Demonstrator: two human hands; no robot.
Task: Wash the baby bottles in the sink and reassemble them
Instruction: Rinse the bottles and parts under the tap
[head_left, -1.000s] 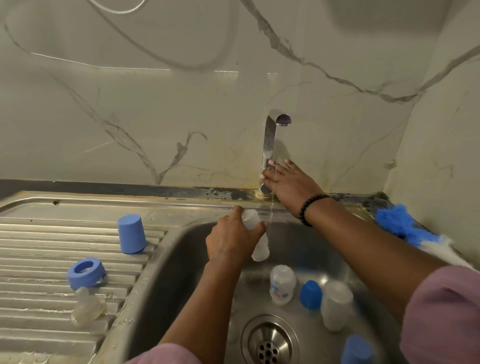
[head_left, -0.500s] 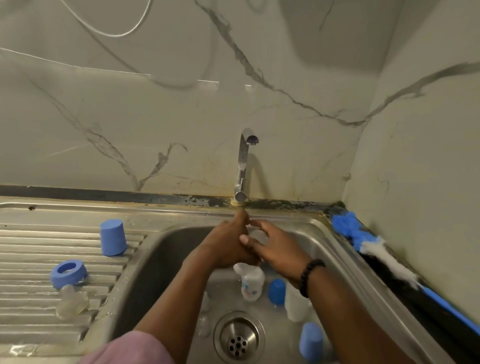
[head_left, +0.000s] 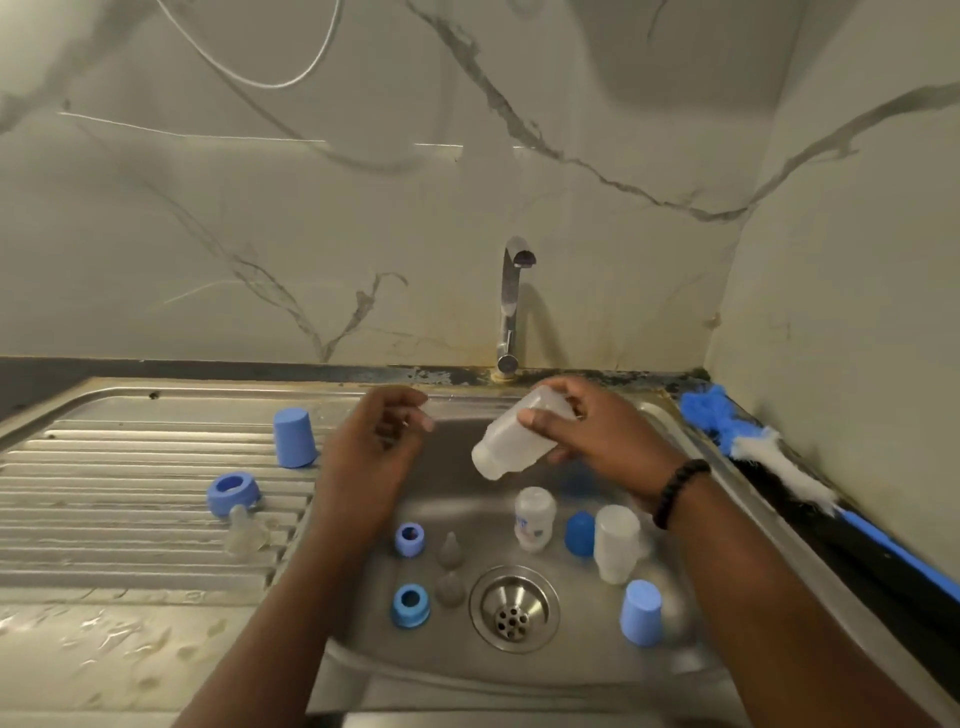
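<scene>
A: Where's the bottle?
B: The right hand (head_left: 597, 436) grips a clear bottle (head_left: 511, 441) above the sink (head_left: 691, 431), tilted, its mouth down toward seven o'clock. Fingers wrap its upper end, thumb across the side.
A: And the left hand (head_left: 371, 447)?
B: At nine o'clock from the bottle, apart from it. Its fingers are loosely curled and blurred; I cannot tell whether they hold anything.
A: What's in the basin?
B: Two bottles (head_left: 535, 519) stand near the middle, a dark blue cap (head_left: 580, 532) between them, a lighter cap (head_left: 643, 613) at five o'clock. Two blue rings (head_left: 410, 605) and two teats (head_left: 449, 550) sit at nine o'clock from the drain (head_left: 514, 608).
A: The counter?
B: On the drainboard (head_left: 104, 499), a cap (head_left: 295, 437), a ring (head_left: 234, 493) and a teat (head_left: 244, 535). A brush (head_left: 763, 452) lies at three o'clock. The tap (head_left: 511, 306) stands at twelve.
</scene>
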